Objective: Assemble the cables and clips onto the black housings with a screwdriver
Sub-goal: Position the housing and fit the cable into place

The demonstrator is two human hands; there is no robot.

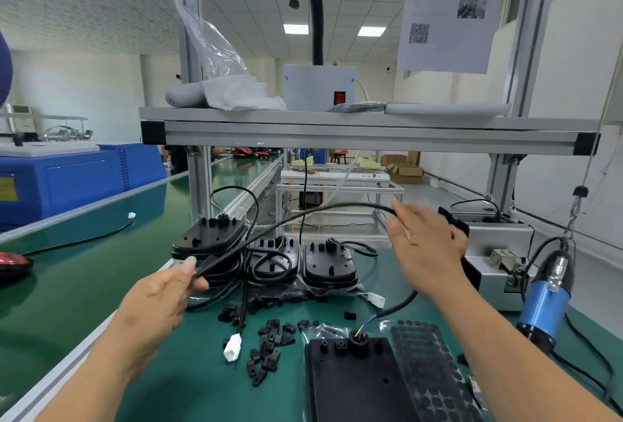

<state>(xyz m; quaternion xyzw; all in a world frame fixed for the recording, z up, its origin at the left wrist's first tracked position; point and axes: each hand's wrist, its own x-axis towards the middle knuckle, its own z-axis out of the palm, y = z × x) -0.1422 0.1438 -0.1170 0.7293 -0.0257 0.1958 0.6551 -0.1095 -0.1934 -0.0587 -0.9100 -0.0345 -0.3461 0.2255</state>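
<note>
- The left hand (158, 300) is bare.
- Its thumb ends in a short, plain nail (189, 263) with a rounded tip.
- The left forearm (84, 371) is uncovered along all its visible length, down to the lower edge of the view.
- The right hand (428, 253) is bare as well; its fingertips (399, 207) look blurred, so the nails cannot be told.
- The right forearm (505, 347) is also uncovered, from the wrist down to the lower right corner.

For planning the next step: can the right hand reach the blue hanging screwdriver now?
Probably yes. The right hand is open, and the screwdriver hangs free to its right, nothing in front. The black cable by its fingers may need leaving first.
</note>
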